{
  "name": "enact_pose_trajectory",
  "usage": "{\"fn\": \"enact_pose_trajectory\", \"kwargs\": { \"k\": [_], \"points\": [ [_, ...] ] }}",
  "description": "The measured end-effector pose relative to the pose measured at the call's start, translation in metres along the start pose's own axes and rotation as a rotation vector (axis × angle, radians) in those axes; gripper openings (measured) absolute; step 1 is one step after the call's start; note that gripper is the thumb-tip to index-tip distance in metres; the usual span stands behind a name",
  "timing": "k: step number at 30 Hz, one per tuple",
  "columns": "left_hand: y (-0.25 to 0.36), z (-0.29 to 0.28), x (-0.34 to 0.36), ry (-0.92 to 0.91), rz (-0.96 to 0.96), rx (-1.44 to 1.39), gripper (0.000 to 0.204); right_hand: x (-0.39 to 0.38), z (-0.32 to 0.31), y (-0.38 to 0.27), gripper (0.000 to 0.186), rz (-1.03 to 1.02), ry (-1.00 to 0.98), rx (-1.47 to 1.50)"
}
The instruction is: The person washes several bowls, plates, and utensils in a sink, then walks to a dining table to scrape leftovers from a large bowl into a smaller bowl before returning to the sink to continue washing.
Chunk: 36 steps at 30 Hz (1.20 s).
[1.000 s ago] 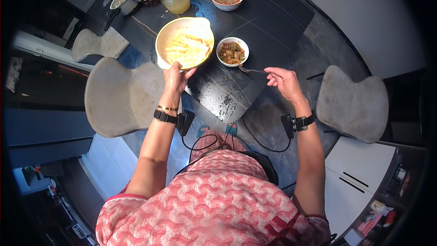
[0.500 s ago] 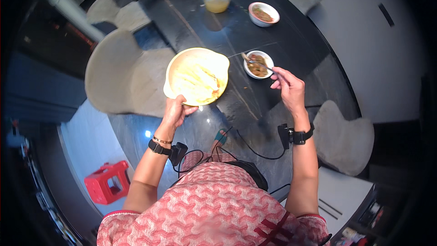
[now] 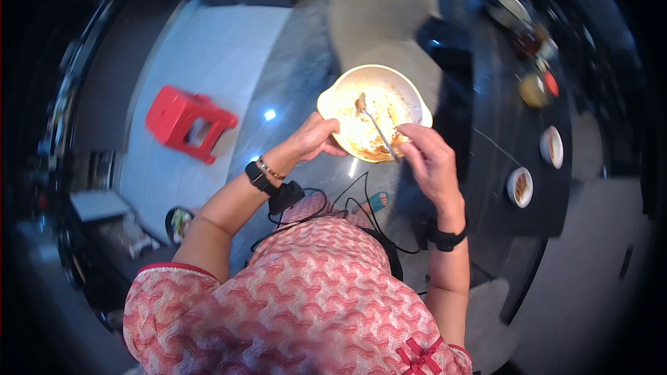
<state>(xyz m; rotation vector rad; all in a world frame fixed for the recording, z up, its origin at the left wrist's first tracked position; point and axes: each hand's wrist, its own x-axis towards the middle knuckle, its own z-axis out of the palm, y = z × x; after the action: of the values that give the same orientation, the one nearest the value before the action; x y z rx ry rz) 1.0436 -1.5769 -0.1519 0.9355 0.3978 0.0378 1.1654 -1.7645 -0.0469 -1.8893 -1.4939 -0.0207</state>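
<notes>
My left hand (image 3: 318, 137) grips the left rim of a pale yellow bowl (image 3: 415, 101) with small side handles, thumb over the edge. Brownish smears and food mark its brightly lit inside. Over the bowl's right side, my right hand (image 3: 432, 160) is closed on the handle of a metal spoon (image 3: 376, 129). Brown food sits on the spoon's tip, inside the bowl; the fingers partly hide the handle's end.
A dark table (image 3: 497, 125) on the right carries two small white bowls of food, (image 3: 520, 187) the nearer one, and a red-lidded jar (image 3: 536, 90). A beige chair (image 3: 379, 17) stands beyond the bowl. On the left floor is a red stool (image 3: 189, 123). Black cables (image 3: 326, 201) hang before me.
My view has turned left, away from the table. The spoon has moved from the small white bowl into the yellow bowl, which my left hand still holds.
</notes>
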Motion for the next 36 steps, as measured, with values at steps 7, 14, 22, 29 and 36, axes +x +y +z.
{"fn": "enact_pose_trajectory", "kwargs": {
  "k": [7, 14, 22, 29, 36],
  "points": [
    [-0.024, -0.123, -0.03, 0.243, 0.1, -0.165, 0.048, 0.076, 0.105, 0.034, 0.021, 0.201, -0.009, 0.378],
    [-0.064, -0.175, -0.049, 0.622, 0.307, -0.403, 0.045, 0.165, 0.173, 0.083, 0.023, 0.137, -0.272, 0.609],
    [-0.057, -0.207, -0.027, 1.015, 0.408, -0.626, 0.049, 0.274, 0.239, 0.14, 0.025, 0.122, -0.473, 0.724],
    [0.011, -0.282, 0.004, 1.11, 0.614, -0.788, 0.05, 0.408, 0.277, 0.17, 0.026, 0.118, -0.373, 0.882],
    [0.06, -0.356, 0.039, 1.192, 0.731, -0.875, 0.055, 0.504, 0.342, 0.199, 0.028, 0.165, -0.428, 0.917]
  ]
}}
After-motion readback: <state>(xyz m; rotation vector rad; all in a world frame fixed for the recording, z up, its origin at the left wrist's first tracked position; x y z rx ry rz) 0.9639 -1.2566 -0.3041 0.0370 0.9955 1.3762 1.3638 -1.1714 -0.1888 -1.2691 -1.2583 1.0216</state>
